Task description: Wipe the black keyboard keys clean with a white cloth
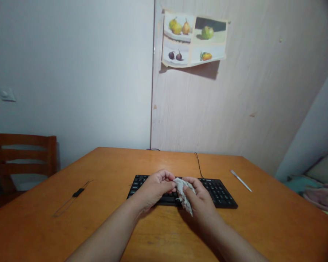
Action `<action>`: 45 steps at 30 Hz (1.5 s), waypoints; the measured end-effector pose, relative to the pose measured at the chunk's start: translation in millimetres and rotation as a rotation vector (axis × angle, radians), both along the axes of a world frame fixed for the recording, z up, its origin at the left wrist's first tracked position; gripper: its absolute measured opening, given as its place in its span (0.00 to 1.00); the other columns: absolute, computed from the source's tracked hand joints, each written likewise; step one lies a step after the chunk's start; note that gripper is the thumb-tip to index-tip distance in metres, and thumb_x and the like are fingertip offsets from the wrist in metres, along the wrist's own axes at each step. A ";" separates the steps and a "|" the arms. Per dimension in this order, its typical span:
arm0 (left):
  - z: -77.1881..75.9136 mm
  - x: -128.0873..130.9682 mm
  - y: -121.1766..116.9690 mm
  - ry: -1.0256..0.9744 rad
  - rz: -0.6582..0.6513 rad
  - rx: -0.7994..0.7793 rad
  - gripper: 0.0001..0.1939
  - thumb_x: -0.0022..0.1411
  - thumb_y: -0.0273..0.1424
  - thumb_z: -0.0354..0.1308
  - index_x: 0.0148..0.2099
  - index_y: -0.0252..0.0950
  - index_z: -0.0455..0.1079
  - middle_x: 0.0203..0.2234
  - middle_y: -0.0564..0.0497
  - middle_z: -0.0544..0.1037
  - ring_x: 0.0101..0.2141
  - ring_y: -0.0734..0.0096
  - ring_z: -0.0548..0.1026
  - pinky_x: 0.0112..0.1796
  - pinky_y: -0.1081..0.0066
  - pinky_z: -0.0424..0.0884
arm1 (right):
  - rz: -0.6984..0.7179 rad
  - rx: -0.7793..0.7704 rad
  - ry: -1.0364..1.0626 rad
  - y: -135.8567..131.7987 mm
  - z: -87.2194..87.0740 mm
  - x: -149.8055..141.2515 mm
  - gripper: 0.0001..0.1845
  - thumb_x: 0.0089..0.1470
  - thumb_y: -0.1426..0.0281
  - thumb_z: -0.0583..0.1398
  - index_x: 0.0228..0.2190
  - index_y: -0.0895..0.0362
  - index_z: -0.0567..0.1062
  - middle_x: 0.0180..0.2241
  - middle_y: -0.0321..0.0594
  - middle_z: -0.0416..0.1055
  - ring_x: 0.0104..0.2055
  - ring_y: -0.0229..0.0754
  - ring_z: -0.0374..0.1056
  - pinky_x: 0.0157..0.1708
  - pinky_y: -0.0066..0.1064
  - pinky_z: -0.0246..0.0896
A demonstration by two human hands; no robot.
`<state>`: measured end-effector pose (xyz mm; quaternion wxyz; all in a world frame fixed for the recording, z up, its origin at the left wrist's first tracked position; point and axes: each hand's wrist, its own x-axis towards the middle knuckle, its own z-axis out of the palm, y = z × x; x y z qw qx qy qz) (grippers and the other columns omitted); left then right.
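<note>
My right hand (200, 198) grips a crumpled whitish cloth (180, 187) between thumb and fingers. Its loose end hangs down below the thumb. From the other side, my left hand (155, 187) is closed, with thumb and fingertips pinched at the upper left corner of the cloth. Both hands are over a black keyboard (224, 194), covering much of its middle. The keyboard lies flat, and its left end and number pad show.
The keyboard stands on an orange-brown wooden table (158, 236). Left lies a black piece with thin wire loops (78, 192), resembling a keycap puller. Right is a slim white stick (242, 181), perhaps a brush. A cable (198, 163) runs backward. A wooden chair (24, 154) stands left.
</note>
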<state>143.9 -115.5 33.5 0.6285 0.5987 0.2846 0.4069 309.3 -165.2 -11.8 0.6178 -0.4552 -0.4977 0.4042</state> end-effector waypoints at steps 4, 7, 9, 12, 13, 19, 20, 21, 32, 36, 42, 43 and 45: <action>-2.9 1.6 0.9 -0.009 0.065 0.022 0.10 0.54 0.34 0.64 0.34 0.35 0.67 0.23 0.55 0.71 0.24 0.77 0.67 0.30 0.75 0.63 | 0.017 0.068 -0.213 -5.7 1.4 -2.5 0.22 0.56 0.57 0.61 0.48 0.56 0.70 0.37 0.43 0.76 0.35 0.45 0.70 0.36 0.33 0.63; -5.1 2.4 2.6 -0.015 0.056 0.036 0.11 0.53 0.34 0.65 0.33 0.35 0.67 0.24 0.56 0.70 0.25 0.77 0.67 0.30 0.75 0.62 | -0.012 0.135 -0.324 -5.7 2.2 -1.6 0.19 0.56 0.59 0.61 0.46 0.56 0.72 0.38 0.42 0.76 0.37 0.44 0.70 0.37 0.33 0.63; -6.4 3.4 3.9 -0.020 0.043 0.046 0.11 0.54 0.34 0.65 0.33 0.35 0.68 0.24 0.55 0.71 0.26 0.76 0.68 0.31 0.75 0.63 | -0.027 0.157 -0.354 -3.5 2.6 0.3 0.17 0.57 0.60 0.59 0.44 0.56 0.73 0.37 0.41 0.76 0.36 0.44 0.69 0.36 0.32 0.62; -8.0 5.6 7.1 -0.050 0.068 0.067 0.12 0.55 0.38 0.63 0.33 0.35 0.68 0.25 0.54 0.73 0.27 0.75 0.69 0.32 0.75 0.63 | -0.051 0.154 -0.370 0.1 3.1 2.3 0.17 0.57 0.59 0.59 0.42 0.57 0.74 0.35 0.40 0.76 0.34 0.43 0.68 0.34 0.31 0.61; -8.0 6.3 8.6 -0.059 0.099 0.069 0.13 0.56 0.40 0.63 0.33 0.35 0.68 0.25 0.54 0.74 0.27 0.75 0.70 0.32 0.74 0.63 | -0.052 0.146 -0.365 0.6 3.1 2.3 0.17 0.57 0.58 0.59 0.42 0.57 0.74 0.34 0.40 0.75 0.33 0.43 0.68 0.34 0.30 0.61; 6.0 6.9 27.9 -0.201 0.433 0.123 0.17 0.52 0.43 0.64 0.30 0.34 0.69 0.25 0.51 0.75 0.24 0.75 0.71 0.30 0.73 0.65 | 0.010 0.126 -0.332 1.1 -3.4 -0.8 0.21 0.55 0.56 0.59 0.44 0.58 0.75 0.37 0.44 0.76 0.36 0.46 0.69 0.35 0.32 0.62; 11.0 6.3 33.6 -0.221 0.492 0.138 0.17 0.52 0.44 0.63 0.29 0.34 0.68 0.24 0.51 0.75 0.23 0.76 0.71 0.30 0.74 0.64 | 0.029 0.132 -0.327 2.3 -5.2 -0.7 0.22 0.55 0.56 0.60 0.44 0.58 0.75 0.37 0.45 0.76 0.35 0.46 0.70 0.35 0.33 0.62; 16.4 5.6 39.7 -0.235 0.543 0.149 0.17 0.53 0.45 0.61 0.29 0.34 0.67 0.24 0.51 0.75 0.23 0.76 0.71 0.29 0.74 0.64 | 0.032 0.129 -0.307 3.7 -6.4 -0.3 0.23 0.55 0.55 0.59 0.45 0.58 0.75 0.37 0.44 0.76 0.35 0.46 0.70 0.34 0.33 0.63; 2.0 -38.8 66.3 -0.071 0.713 0.221 0.16 0.57 0.44 0.58 0.31 0.35 0.70 0.25 0.50 0.76 0.27 0.72 0.72 0.33 0.72 0.66 | -0.125 0.060 -0.230 -10.7 27.9 12.5 0.24 0.50 0.52 0.61 0.42 0.56 0.76 0.31 0.42 0.76 0.29 0.44 0.69 0.26 0.30 0.62; -24.3 -69.1 66.0 0.019 0.751 0.245 0.17 0.57 0.46 0.57 0.31 0.36 0.70 0.27 0.50 0.75 0.33 0.68 0.73 0.40 0.69 0.67 | -0.234 0.040 -0.230 -2.0 28.3 27.0 0.25 0.50 0.52 0.62 0.43 0.58 0.75 0.29 0.40 0.75 0.29 0.42 0.68 0.27 0.30 0.61; -42.5 -86.1 66.6 0.168 0.784 0.317 0.23 0.61 0.51 0.52 0.39 0.36 0.72 0.38 0.47 0.78 0.43 0.61 0.73 0.47 0.63 0.66 | -0.405 0.024 -0.115 14.9 29.9 63.9 0.24 0.48 0.54 0.64 0.42 0.57 0.75 0.27 0.37 0.73 0.25 0.39 0.67 0.23 0.27 0.60; -43.6 -87.1 66.1 0.180 0.783 0.307 0.24 0.61 0.52 0.51 0.40 0.35 0.72 0.40 0.46 0.78 0.44 0.60 0.73 0.48 0.63 0.65 | -0.435 0.022 -0.064 17.4 30.4 71.4 0.23 0.47 0.55 0.64 0.41 0.57 0.75 0.26 0.36 0.72 0.24 0.38 0.66 0.21 0.27 0.59; -46.7 -88.8 65.6 0.194 0.751 0.252 0.26 0.62 0.53 0.50 0.43 0.35 0.72 0.43 0.44 0.78 0.47 0.58 0.74 0.50 0.61 0.65 | -0.464 -0.002 0.012 21.9 30.5 87.7 0.20 0.46 0.57 0.65 0.38 0.57 0.75 0.23 0.34 0.70 0.20 0.36 0.64 0.18 0.26 0.57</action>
